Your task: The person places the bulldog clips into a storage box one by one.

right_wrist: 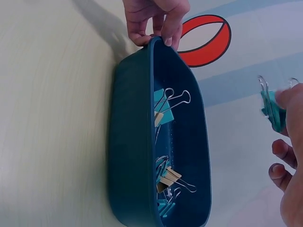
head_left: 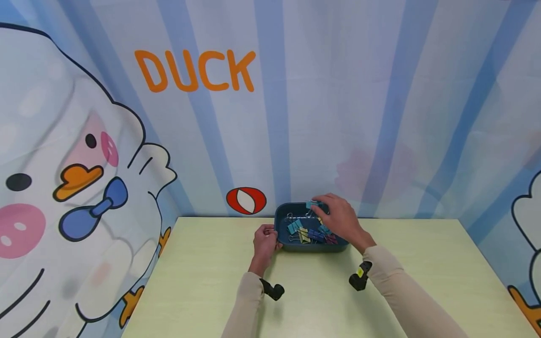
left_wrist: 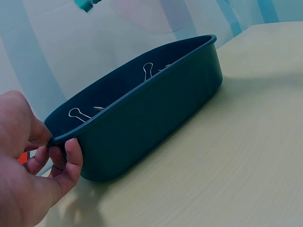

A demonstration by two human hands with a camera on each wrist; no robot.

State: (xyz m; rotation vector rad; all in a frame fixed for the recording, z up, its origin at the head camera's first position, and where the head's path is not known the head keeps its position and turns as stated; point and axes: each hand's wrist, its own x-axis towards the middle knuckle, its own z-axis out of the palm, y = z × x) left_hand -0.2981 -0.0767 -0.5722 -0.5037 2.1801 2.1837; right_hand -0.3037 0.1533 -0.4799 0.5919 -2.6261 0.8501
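Note:
A dark blue bin [head_left: 321, 248] with a rounded rim stands on the table near the back wall. Inside lie several binder clips [head_left: 314, 234] in light blue, yellow, dark blue and magenta. My left hand [head_left: 265, 244] pinches the bin's left end by the rim, thumb on the inside and fingers outside, as the left wrist view shows. Over the bin's back right part, my right hand [head_left: 341, 218] holds a light blue binder clip [right_wrist: 271, 109] between thumb and fingers. In the right wrist view that clip is raised beside the bin, its wire handles pointing away from the hand.
The pale wooden table [head_left: 203, 281] extends around the bin on both sides and in front. Directly behind it hangs a striped blue backdrop [head_left: 313, 117] with a cartoon duck and orange lettering. Both wrists carry small black cameras.

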